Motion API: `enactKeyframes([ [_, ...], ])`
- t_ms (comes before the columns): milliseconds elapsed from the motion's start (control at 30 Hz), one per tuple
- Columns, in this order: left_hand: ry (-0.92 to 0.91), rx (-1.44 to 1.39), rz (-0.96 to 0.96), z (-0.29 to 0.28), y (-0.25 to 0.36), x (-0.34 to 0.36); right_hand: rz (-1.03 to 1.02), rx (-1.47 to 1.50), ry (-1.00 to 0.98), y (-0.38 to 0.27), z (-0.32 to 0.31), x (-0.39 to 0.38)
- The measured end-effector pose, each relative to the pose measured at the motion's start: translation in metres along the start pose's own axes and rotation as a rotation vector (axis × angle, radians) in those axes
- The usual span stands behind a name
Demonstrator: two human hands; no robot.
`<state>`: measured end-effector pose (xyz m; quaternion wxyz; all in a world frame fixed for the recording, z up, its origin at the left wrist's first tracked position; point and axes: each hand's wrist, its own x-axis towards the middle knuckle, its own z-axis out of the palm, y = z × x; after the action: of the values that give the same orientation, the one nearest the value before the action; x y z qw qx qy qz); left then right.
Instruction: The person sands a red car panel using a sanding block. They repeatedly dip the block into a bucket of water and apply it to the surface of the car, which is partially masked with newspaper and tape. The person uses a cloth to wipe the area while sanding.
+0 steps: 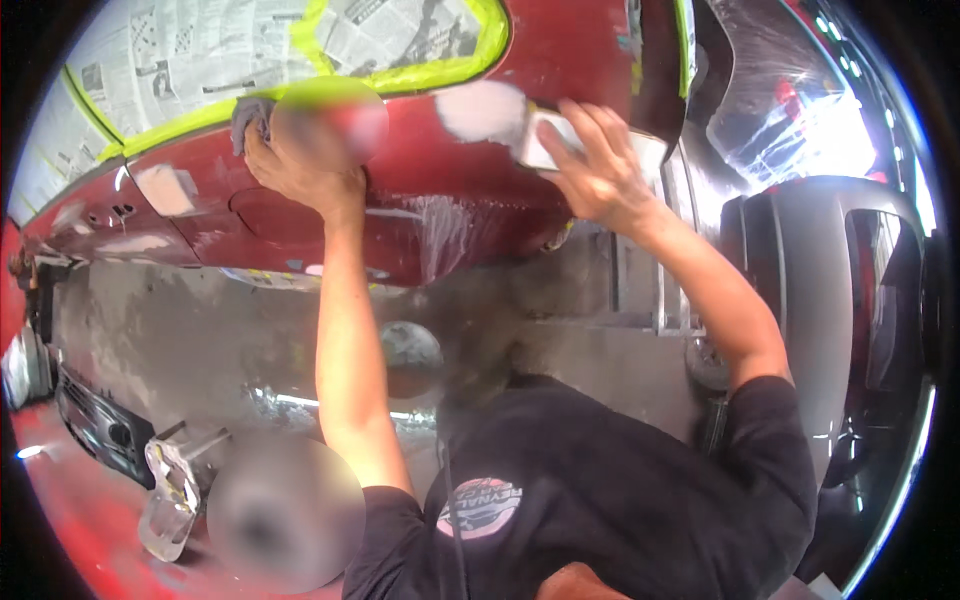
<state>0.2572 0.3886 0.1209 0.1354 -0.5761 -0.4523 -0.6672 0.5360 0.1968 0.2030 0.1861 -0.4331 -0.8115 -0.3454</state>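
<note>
Right fingers [597,127] clamped on a white block [536,152], held at the red car panel [415,160], just beside 1 big pale patch [482,112]; left fingers [262,160] bunched around a grey cloth [247,122] near the green tape [430,78]. If I tilt the block, its edge could gouge the patch; if my cloth strays upward, it could snag the tape and loosen the newspaper [400,40].

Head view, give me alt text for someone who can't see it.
A person's right hand holds a white block at a red car panel, beside a pale patch, while the left hand holds a grey cloth. Above, newspaper is edged with yellow-green tape.
</note>
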Motion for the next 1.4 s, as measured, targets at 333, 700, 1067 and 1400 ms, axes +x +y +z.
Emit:
enactKeyframes([
  [333, 0.027, -0.024, 0.003, -0.002, -0.013, -0.005, 0.03, 0.108, -0.075, 0.005, -0.013, -0.001],
  [700, 0.058, 0.03, 0.005, -0.001, -0.012, -0.005, 0.024, 0.135, 0.047, -0.006, -0.01, 0.065],
  [1067, 0.083, 0.035, 0.019, 0.003, -0.011, -0.004, -0.117, -0.096, 0.038, 0.041, -0.011, 0.045],
  [1400, 0.107, 0.023, 0.025, 0.003, -0.009, -0.009, -0.201, -0.115, 0.092, 0.028, 0.017, 0.071],
])
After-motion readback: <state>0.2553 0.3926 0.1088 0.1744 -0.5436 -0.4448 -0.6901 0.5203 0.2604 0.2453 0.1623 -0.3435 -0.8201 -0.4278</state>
